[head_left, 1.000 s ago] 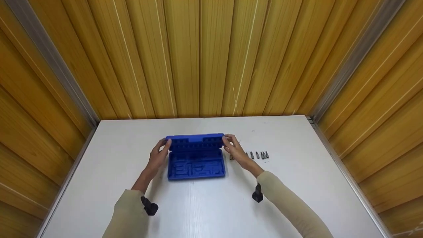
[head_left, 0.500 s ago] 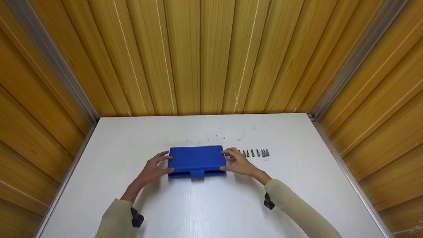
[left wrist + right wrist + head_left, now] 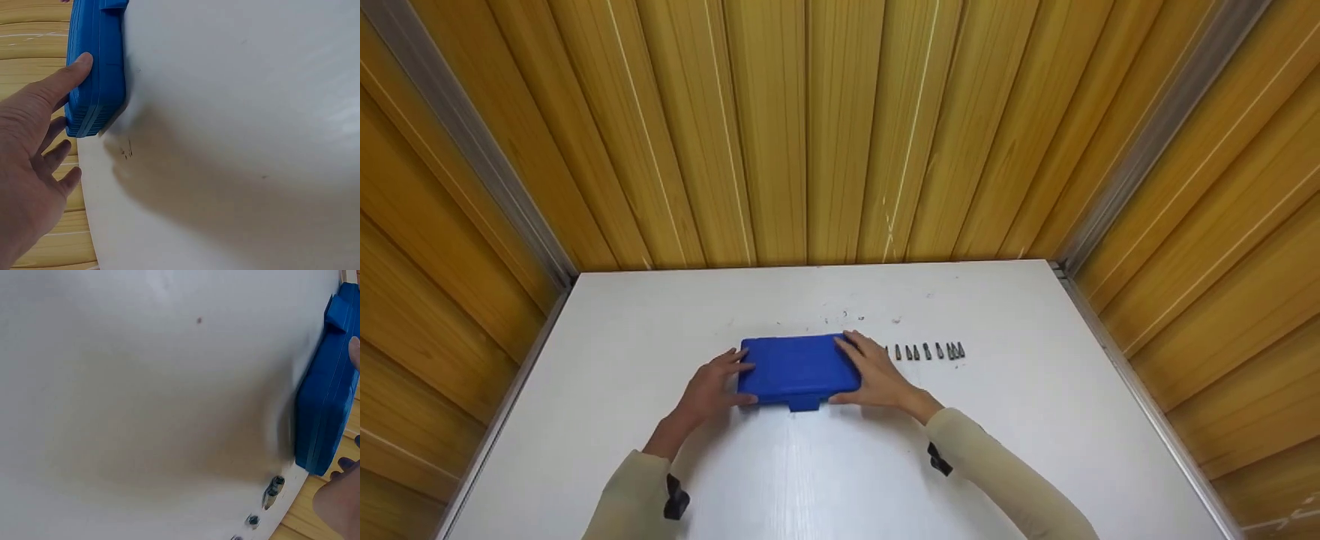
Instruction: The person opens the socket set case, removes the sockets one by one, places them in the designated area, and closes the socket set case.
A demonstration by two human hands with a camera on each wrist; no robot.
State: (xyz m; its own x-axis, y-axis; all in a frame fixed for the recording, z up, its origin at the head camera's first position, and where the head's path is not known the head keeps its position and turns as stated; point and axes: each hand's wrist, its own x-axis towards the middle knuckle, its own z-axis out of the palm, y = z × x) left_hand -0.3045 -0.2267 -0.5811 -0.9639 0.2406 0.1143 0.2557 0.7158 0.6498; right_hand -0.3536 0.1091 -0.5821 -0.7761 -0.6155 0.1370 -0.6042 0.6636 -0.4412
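A blue plastic bit case (image 3: pixel 795 367) lies closed on the white table, its lid down and its latch tab (image 3: pixel 804 404) sticking out at the front. My left hand (image 3: pixel 711 386) grips its left end, the thumb at the front edge and the fingers spread toward the back. At the right end my right hand (image 3: pixel 877 375) holds it the same way, thumb in front and fingers over the lid. In the left wrist view the thumb presses on the case (image 3: pixel 95 73). Only part of the right hand (image 3: pixel 340 495) shows in the right wrist view.
Several small metal screwdriver bits (image 3: pixel 927 351) stand in a row right of the case, some close behind the right hand. Dark specks mark the white table (image 3: pixel 810 480) behind the case. Yellow wood-look panels (image 3: pixel 840 135) rise at the back and sides.
The case lid has swung down from raised to closed, and its inner tray is now covered. Both hands have come down from the lid's upper corners to the case's two ends.
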